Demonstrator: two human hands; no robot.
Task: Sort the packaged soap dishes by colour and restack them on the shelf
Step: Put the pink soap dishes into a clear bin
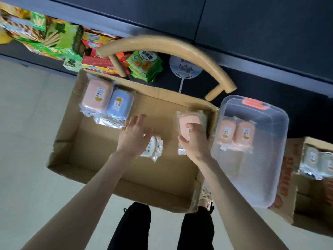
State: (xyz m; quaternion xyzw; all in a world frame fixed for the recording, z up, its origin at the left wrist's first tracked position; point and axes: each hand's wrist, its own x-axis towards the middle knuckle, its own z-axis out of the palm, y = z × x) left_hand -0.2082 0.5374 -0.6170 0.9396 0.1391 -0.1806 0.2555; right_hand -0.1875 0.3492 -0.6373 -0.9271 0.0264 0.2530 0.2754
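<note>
Half a seemingly white dish (153, 147) hides beneath left hand (134, 136) in carton (97, 147).

A bin (261, 177) holding two soap dishes (227, 131) stands just right of the box (100, 145).

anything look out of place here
Colours are mixed in the large cardboard box: a blue packaged soap dish lies beside a pink packaged soap dish in its far left corner, while the clear plastic tub holds only pink.

Bare cardboard floor (100, 139) between packets
</note>
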